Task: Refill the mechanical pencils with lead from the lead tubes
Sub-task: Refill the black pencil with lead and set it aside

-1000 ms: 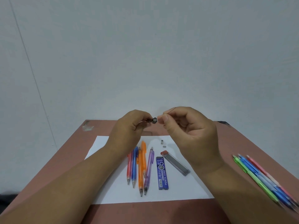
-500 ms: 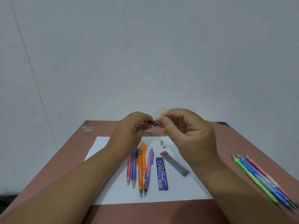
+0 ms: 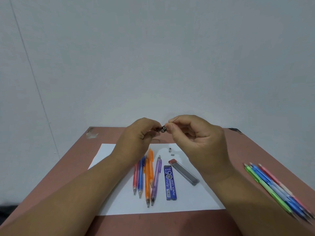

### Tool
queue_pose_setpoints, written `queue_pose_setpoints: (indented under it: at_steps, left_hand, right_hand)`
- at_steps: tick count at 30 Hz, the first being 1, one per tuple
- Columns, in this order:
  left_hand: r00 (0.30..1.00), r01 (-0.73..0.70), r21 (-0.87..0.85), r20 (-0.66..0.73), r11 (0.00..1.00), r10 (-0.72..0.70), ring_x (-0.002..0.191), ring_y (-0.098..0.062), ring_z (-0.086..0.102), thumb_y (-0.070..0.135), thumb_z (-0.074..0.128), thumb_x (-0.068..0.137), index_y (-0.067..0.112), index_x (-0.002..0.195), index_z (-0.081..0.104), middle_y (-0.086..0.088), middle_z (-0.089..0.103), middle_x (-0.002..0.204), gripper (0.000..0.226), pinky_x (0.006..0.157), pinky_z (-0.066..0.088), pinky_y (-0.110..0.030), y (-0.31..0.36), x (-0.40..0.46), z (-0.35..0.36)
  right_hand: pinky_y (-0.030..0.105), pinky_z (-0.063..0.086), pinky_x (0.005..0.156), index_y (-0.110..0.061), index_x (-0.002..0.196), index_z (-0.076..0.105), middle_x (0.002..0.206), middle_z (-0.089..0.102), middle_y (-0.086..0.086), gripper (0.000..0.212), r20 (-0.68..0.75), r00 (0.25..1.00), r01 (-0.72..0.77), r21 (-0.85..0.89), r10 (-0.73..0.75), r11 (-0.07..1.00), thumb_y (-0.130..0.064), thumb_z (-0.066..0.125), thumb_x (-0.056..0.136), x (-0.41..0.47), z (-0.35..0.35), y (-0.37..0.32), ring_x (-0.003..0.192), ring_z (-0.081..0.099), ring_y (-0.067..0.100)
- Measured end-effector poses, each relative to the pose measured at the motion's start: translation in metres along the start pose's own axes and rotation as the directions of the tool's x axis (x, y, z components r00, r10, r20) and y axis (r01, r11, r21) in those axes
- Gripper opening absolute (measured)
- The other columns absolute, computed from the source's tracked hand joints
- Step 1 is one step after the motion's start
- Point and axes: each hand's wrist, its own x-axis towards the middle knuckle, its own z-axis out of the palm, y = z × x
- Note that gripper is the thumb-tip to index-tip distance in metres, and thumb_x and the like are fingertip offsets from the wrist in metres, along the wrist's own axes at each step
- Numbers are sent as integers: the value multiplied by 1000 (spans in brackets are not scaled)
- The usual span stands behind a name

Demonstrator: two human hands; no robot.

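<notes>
both hands barely shifted — left hand still grips the dark pencil above the worktop, open end facing the right hand, whose fingers pinch a hair-thin lead — brittle, so hold near its tip.

Reddish-brown table, pushed against plain pale grey wall. Whitish scuffed patch near table's far left corner. White paper sheet lying flat mid-table. Small dark thing at far right edge, too blurred to identify. Thin vertical seam down wall at left.
</notes>
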Motion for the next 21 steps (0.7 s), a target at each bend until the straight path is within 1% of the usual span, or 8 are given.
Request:
queue_pose_setpoints:
  at_steps: [2, 7, 11, 14, 18, 21]
  left_hand:
    - [1000, -5, 5, 1, 1000, 5, 90, 10, 57, 0, 62, 94, 20, 108, 72, 19, 59, 94, 26, 78, 45, -6, -1, 0, 1]
    - [1000, -9, 2, 1, 1000, 9, 92, 12, 56, -1, 63, 94, 20, 108, 72, 22, 58, 94, 27, 79, 45, -8, -3, 1, 2]
    - [1000, 8, -15, 17, 1000, -7, 93, 13, 57, -2, 61, 94, 19, 109, 71, 18, 60, 96, 28, 78, 44, -4, -1, 0, 2]
    - [999, 27, -15, 34, 1000, -27, 90, 11, 57, -1, 60, 95, 20, 110, 71, 15, 61, 98, 28, 80, 47, -11, 1, 0, 1]
    - [999, 25, -13, 38, 1000, -24, 90, 2, 59, 2, 61, 95, 19, 111, 71, 13, 63, 99, 26, 82, 53, -22, 2, 1, 1]
    - [999, 40, -23, 35, 999, -39, 91, 0, 59, 2, 61, 95, 19, 111, 71, 11, 64, 100, 25, 84, 55, -27, 4, 1, 1]
  right_hand:
    - [13, 55, 81, -6, 102, 76, 93, 76, -5, 12, -8, 1000, -6, -4, 6, 1000, -5, 75, 90, 0, -1, 1, 88, 72, 2]
    - [17, 58, 79, -5, 100, 77, 92, 76, -3, 10, -18, 1000, -21, 9, 21, 1000, -4, 75, 90, 1, -1, 2, 86, 73, 5]
    - [15, 57, 78, -6, 98, 77, 90, 76, -3, 10, -34, 999, -36, 40, 37, 999, -2, 76, 89, 1, 0, 0, 84, 74, 4]
    - [16, 57, 78, -6, 97, 77, 89, 77, -3, 9, -29, 999, -44, 42, 45, 998, -3, 76, 89, 1, 0, 0, 84, 74, 5]
    - [15, 57, 76, -7, 95, 77, 89, 76, -2, 7, -22, 1000, -14, -21, 13, 1000, -6, 75, 89, 2, 0, 0, 83, 71, 5]
    - [16, 57, 75, -8, 94, 78, 87, 76, -2, 7, -32, 999, -9, -61, 7, 998, -6, 74, 89, 2, 0, 1, 83, 70, 6]
